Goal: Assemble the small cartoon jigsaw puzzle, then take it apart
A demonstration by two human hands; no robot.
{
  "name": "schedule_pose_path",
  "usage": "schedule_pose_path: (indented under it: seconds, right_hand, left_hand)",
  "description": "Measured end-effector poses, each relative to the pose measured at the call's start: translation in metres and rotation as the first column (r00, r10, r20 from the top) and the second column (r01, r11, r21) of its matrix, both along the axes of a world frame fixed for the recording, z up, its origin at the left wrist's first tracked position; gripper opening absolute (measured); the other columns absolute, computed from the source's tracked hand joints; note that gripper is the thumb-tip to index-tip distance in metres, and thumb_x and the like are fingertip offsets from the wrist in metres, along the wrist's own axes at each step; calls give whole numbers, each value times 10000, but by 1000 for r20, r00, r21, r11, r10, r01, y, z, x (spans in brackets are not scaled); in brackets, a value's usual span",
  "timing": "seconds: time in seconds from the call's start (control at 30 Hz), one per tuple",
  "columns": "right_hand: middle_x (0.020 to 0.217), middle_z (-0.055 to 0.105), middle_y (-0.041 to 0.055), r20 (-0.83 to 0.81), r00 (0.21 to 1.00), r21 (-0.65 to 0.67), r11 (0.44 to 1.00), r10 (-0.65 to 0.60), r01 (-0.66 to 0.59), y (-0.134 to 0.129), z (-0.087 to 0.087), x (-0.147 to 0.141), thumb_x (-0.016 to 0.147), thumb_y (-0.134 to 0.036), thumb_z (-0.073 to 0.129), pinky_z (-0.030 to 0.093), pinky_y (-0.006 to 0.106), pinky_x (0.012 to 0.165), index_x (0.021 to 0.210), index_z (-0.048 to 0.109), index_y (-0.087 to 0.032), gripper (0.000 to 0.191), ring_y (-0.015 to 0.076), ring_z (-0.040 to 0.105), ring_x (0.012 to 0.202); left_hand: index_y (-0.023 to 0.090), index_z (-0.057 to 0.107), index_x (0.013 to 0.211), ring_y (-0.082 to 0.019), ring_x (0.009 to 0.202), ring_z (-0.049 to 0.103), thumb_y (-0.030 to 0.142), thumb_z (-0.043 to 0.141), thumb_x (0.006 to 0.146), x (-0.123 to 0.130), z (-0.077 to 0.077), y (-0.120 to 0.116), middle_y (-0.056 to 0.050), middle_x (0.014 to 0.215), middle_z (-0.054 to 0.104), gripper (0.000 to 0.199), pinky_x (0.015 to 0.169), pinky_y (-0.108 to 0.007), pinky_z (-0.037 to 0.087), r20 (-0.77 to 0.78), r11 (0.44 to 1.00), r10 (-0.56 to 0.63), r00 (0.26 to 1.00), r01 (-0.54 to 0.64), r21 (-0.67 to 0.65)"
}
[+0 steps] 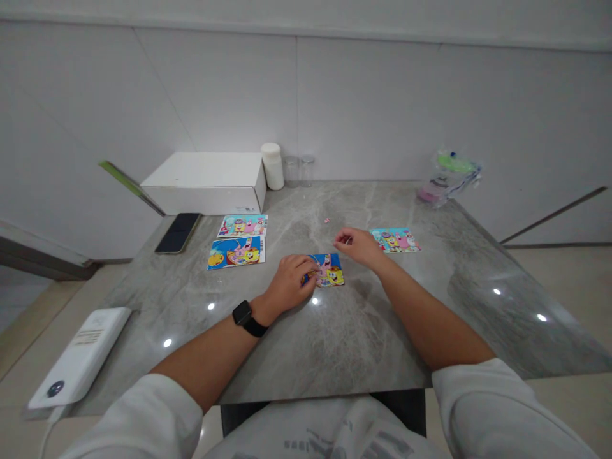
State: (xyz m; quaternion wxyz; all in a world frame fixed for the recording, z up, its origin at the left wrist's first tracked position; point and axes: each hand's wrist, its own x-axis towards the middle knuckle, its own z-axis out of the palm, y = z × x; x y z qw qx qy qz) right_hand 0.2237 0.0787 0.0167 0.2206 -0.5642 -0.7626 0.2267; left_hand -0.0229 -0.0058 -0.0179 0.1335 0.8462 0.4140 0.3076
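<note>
A small blue and yellow cartoon picture card (333,273) lies flat near the middle of the table. My left hand (292,278), with a black watch on the wrist, rests over its left edge, thumb and fingers apart. Just beyond the card's upper right corner hovers my right hand (357,245), its thumb and fingertips pinched together; whatever is between them is too small to name. A tiny pink piece (327,220) lies on the table past both hands. To the right of my right hand is a light-blue cartoon card (396,240).
Two more cartoon cards, a blue one (236,252) and a lighter one (243,225), lie left, beside a phone (178,233). Behind stand a white box (205,182), a white bottle (273,167) and two clear glasses. A plastic bag (448,178) sits back right; a white device (81,354) front left.
</note>
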Motion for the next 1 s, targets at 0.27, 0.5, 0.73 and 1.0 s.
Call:
schedule_pose_path:
  seconds: [0.27, 0.5, 0.73, 1.0]
  right_hand:
    - [966, 772, 63, 196, 977, 106, 992, -83, 63, 49, 4, 18, 918, -251, 627, 470, 275, 798, 1000, 759, -187, 168, 175, 660, 826]
    - [1255, 718, 131, 498, 867, 136, 989, -17, -59, 102, -15, -8, 974, -198, 552, 478, 304, 918, 1275, 719, -200, 345, 240, 664, 1093]
    - [1274, 698, 134, 574, 818, 78, 992, 41, -104, 118, -26, -14, 990, -260, 558, 481, 306, 879, 1189, 763, -228, 288, 257, 669, 1103]
    - [957, 786, 104, 561, 809, -152, 982, 179, -112, 113, -22, 8, 902, -333, 720, 430, 272, 690, 925, 784, -167, 179, 203, 676, 819]
  left_hand:
    - [208, 654, 1063, -209, 1067, 610, 236, 548, 977, -13, -3, 18, -68, 1099, 639, 139, 978, -387, 513, 362, 966, 258, 895, -248, -75]
    - [224, 628, 1079, -203, 1017, 594, 189, 574, 931, -18, -13, 28, -47, 1077, 622, 162, 954, -379, 499, 485, 940, 333, 809, -323, -106]
    - [232, 642, 1077, -198, 1008, 603, 222, 591, 926, -19, -12, 31, -49, 1108, 647, 160, 878, -340, 501, 600, 900, 436, 670, -336, -278]
    - [235, 679, 1031, -195, 1039, 610, 286, 626, 887, -13, -15, 31, -35, 1096, 668, 161, 891, -319, 502, 707, 903, 426, 565, -219, -369]
